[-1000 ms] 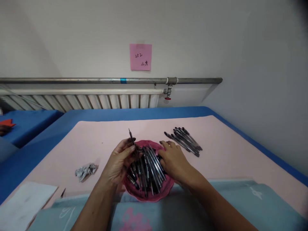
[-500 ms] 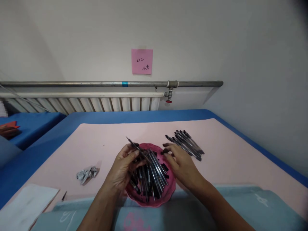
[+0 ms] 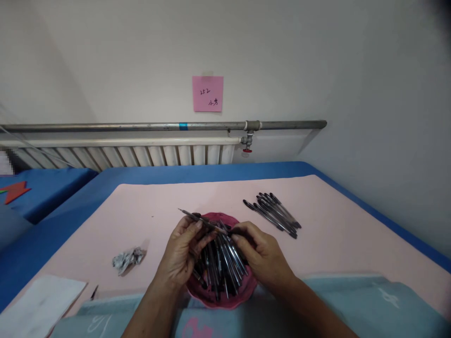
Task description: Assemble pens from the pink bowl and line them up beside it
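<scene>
My left hand (image 3: pixel 181 251) pinches a pen (image 3: pixel 202 219) between thumb and fingers, its thin tip pointing up to the left and its body slanting down to the right. The thumb and index finger of my right hand (image 3: pixel 262 249) are closed at the rear end of that pen, on a small black pen part that is mostly hidden. Dark stains mark my fingertips. Below both hands sits a scalloped pink bowl (image 3: pixel 229 303), filled with clear pen barrels (image 3: pixel 230 263) and small black parts.
Several capped black pens (image 3: pixel 276 211) lie side by side to the right, beyond the bowl. Crumpled paper (image 3: pixel 127 259) rests at the left on the pink table cover (image 3: pixel 141 202). Nearer are a white sheet (image 3: pixel 42 300) and a small dark piece (image 3: pixel 94 293). A blue-green cloth (image 3: pixel 345 300) lies along the front.
My right hand has moved left from the bowl's right rim to the pen's rear end. The pen in my left hand has tilted flatter. A co-worker's hand at far left has left the view.
</scene>
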Demonstrator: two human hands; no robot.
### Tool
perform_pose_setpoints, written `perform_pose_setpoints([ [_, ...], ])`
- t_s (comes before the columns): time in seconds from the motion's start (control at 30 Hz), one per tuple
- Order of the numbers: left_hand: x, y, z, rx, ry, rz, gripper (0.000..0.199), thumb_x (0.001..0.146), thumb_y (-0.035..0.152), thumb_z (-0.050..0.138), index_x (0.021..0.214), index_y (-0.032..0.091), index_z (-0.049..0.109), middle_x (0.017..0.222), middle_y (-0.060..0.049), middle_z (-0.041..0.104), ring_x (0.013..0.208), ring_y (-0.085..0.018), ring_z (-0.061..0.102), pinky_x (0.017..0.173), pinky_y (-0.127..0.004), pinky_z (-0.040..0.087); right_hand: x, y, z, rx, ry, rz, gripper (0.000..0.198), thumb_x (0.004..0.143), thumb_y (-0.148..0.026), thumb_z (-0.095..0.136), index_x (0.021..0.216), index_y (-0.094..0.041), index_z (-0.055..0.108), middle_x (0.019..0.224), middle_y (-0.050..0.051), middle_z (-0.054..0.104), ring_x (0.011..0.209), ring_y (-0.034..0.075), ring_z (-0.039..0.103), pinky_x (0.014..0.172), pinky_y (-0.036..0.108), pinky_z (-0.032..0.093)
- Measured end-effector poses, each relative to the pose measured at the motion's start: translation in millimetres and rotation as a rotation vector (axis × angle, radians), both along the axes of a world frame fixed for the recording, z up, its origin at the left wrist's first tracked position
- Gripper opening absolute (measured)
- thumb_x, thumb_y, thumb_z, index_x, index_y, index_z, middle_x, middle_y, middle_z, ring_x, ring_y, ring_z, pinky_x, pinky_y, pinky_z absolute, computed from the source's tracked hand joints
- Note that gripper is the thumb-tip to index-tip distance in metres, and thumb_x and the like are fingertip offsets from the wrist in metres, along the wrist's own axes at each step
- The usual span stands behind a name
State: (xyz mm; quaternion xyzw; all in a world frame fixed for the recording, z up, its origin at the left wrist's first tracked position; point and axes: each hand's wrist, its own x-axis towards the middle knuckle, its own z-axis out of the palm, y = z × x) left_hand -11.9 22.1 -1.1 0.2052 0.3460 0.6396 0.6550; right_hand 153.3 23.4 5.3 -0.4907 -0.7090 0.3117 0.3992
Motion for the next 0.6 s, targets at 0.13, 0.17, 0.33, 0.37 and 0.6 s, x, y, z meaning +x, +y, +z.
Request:
perform_pose_setpoints([
  [0.13,0.6,-0.3,1.0,0.003,0.008,0.012,0.011,0.071,0.009,0.065,0.079,0.014,0.059,0.073,-0.001,0.068,0.074,-0.015,0.066,0.077,-0.033,0.055,-1.1,-1.9,1.1,-0.003,0.024,0.004,0.013,0.079,-0.022,0.046,0.081,-0.02,0.059,0.072,-0.001,0.064,0.065,0.012,0.057,0.061,0.023,0.045],
  [0.17,0.9,-0.5,1.2,0.004,0.011,0.014,0.011,0.071,0.009,0.065,0.078,0.014,0.059,0.073,0.0,0.068,0.074,-0.015,0.066,0.077,-0.033,0.055,-1.2,-2.2,0.8,0.003,0.027,0.002,0.014,0.08,-0.022,0.046,0.081,-0.02,0.059,0.072,-0.001,0.064,0.065,0.012,0.058,0.061,0.023,0.046],
  [0.33,3.6,-1.8,1.1,0.026,0.035,0.027,0.01,0.072,0.011,0.065,0.078,0.015,0.059,0.073,0.0,0.068,0.072,-0.014,0.066,0.075,-0.031,0.055,-0.1,-3.1,-3.8,0.091,-0.002,-0.005,0.014,0.08,-0.022,0.047,0.084,-0.02,0.06,0.075,0.0,0.066,0.068,0.013,0.06,0.063,0.023,0.047],
  [0.37,4.1,-2.0,0.8,0.026,0.035,0.031,0.011,0.071,0.011,0.065,0.079,0.015,0.059,0.074,0.0,0.068,0.073,-0.014,0.066,0.075,-0.031,0.055,0.1,-3.1,-4.9,0.117,-0.012,-0.005,0.014,0.08,-0.022,0.047,0.085,-0.02,0.06,0.076,0.0,0.066,0.069,0.013,0.06,0.065,0.024,0.047],
  [0.6,5.4,-2.4,-1.1,0.03,0.05,-0.014,0.014,0.069,0.014,0.069,0.08,0.015,0.06,0.076,-0.001,0.068,0.075,-0.014,0.066,0.075,-0.03,0.054,-2.0,-2.6,-4.9,-0.083,0.108,0.034,0.013,0.083,-0.028,0.043,0.088,-0.021,0.053,0.066,-0.002,0.062,0.057,0.012,0.058,0.053,0.022,0.046],
])
